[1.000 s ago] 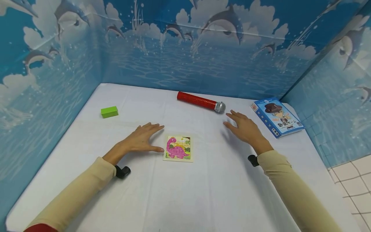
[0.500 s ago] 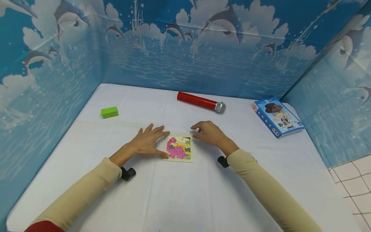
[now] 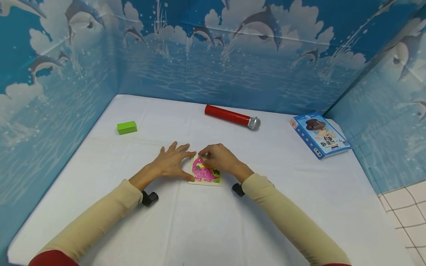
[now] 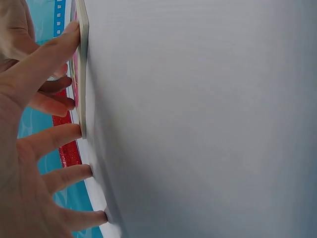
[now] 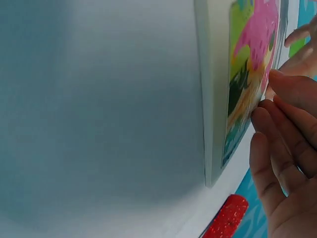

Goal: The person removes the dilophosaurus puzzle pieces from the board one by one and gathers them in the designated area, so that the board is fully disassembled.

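A square puzzle board (image 3: 203, 184) with a pink dinosaur picture (image 5: 255, 42) lies on the white table. My left hand (image 3: 168, 163) is at its left side with fingers spread; in the left wrist view the thumb (image 4: 62, 42) and index fingertip (image 4: 74, 130) touch the board's edge (image 4: 83, 74). Over the picture's upper part is my right hand (image 3: 219, 159), fingers bent and their tips at the surface. In the right wrist view its thumb (image 5: 292, 89) and fingers (image 5: 272, 129) meet the picture; whether they pinch a piece cannot be told.
Behind the board lies a red microphone (image 3: 229, 115) with a silver head. A green block (image 3: 127, 128) sits at the back left, and a blue illustrated box (image 3: 320, 135) at the back right. Dolphin-print curtains (image 3: 199, 66) stand around the table.
My right hand has come in from the right, beside the microphone's head, to the board's top, its fingers bending. My left hand has shifted slightly right, onto the board's left edge.
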`<state>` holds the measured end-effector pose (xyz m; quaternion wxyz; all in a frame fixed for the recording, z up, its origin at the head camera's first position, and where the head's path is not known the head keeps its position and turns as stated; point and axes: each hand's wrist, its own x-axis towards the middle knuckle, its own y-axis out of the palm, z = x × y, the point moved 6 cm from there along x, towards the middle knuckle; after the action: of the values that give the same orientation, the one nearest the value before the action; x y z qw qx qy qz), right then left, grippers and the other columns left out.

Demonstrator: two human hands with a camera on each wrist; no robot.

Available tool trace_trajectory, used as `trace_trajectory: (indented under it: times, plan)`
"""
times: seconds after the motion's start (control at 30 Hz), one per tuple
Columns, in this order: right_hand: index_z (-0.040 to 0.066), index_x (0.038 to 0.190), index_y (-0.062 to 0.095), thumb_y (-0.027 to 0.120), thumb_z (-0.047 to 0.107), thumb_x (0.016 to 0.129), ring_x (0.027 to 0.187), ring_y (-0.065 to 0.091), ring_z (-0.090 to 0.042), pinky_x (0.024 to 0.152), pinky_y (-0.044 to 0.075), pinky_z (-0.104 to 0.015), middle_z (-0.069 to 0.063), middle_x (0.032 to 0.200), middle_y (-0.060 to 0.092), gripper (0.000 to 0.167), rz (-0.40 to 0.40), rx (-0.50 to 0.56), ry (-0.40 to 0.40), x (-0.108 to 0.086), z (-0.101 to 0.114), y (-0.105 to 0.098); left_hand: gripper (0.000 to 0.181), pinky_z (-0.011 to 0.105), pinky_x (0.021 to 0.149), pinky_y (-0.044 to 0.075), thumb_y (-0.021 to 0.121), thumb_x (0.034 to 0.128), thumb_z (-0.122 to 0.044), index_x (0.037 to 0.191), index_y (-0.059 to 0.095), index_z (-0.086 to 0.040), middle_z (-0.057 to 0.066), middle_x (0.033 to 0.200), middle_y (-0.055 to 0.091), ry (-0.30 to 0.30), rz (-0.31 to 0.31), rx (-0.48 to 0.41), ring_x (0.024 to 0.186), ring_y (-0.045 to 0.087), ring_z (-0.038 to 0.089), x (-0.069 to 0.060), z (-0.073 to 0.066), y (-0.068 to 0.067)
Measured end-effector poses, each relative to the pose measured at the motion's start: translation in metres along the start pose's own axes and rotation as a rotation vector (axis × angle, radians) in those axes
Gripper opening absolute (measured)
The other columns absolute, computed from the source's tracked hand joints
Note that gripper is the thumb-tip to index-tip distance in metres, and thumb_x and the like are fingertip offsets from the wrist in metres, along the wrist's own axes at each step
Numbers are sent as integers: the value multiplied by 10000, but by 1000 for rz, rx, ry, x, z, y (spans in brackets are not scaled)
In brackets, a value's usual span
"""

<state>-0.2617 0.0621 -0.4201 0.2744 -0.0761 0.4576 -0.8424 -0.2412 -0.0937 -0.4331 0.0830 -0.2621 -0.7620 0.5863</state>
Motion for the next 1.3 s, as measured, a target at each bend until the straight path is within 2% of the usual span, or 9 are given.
trace_trajectory:
  times: [0.2, 0.4, 0.53, 0.67, 0.9, 1.1, 1.3]
  plan:
    - [130, 1158, 743, 743, 140, 879, 894, 595, -126, 801, 516, -243, 6, 1083, 717, 280, -28, -23, -6, 3, 3, 3, 956, 794, 1017, 130, 764, 677, -676, 1475, 480, -233, 115, 1597, 277, -15, 8, -30, 1446, 112, 509, 0, 0, 1]
    - [122, 1182, 729, 745, 129, 875, 906, 584, -129, 798, 513, -233, 13, 1096, 705, 307, -29, -37, -28, 6, 9, 4, 957, 797, 1016, 129, 773, 673, -669, 1477, 477, -243, 112, 1599, 273, -21, 5, -38, 1448, 110, 503, 1, 0, 0]
    - [109, 1201, 686, 745, 122, 875, 908, 569, -139, 805, 509, -233, 3, 1077, 671, 331, 7, -36, -12, 10, 13, 4, 965, 797, 1014, 138, 783, 665, -669, 1476, 479, -243, 110, 1597, 277, -24, -4, -38, 1446, 118, 503, 1, 0, -1]
    - [102, 1175, 580, 734, 99, 878, 888, 561, -157, 791, 511, -240, -11, 1039, 617, 335, 65, -40, 21, 14, 16, 3, 966, 802, 1007, 144, 783, 664, -671, 1475, 480, -241, 107, 1598, 277, -27, -9, -34, 1443, 124, 508, 2, 1, -2]
    - [92, 1165, 505, 715, 56, 891, 920, 534, -171, 811, 497, -236, -30, 1050, 575, 347, 147, 26, 55, 18, 14, 5, 976, 804, 1003, 144, 786, 655, -679, 1472, 484, -239, 105, 1603, 266, -28, -1, -36, 1443, 119, 510, 2, 1, -2]
    - [87, 1174, 508, 701, 38, 899, 947, 524, -177, 850, 482, -248, -33, 1055, 567, 340, 147, 66, 41, 20, 10, 8, 976, 810, 995, 149, 786, 651, -684, 1464, 497, -228, 114, 1598, 275, -24, 3, -35, 1437, 130, 521, 1, 1, -1]
    - [66, 1228, 557, 694, 39, 900, 891, 538, -170, 814, 484, -242, -30, 975, 585, 356, 129, 71, 4, 19, 6, 10, 976, 808, 996, 156, 782, 650, -692, 1464, 497, -235, 108, 1598, 279, -23, 4, -28, 1440, 132, 513, 2, 1, -1]
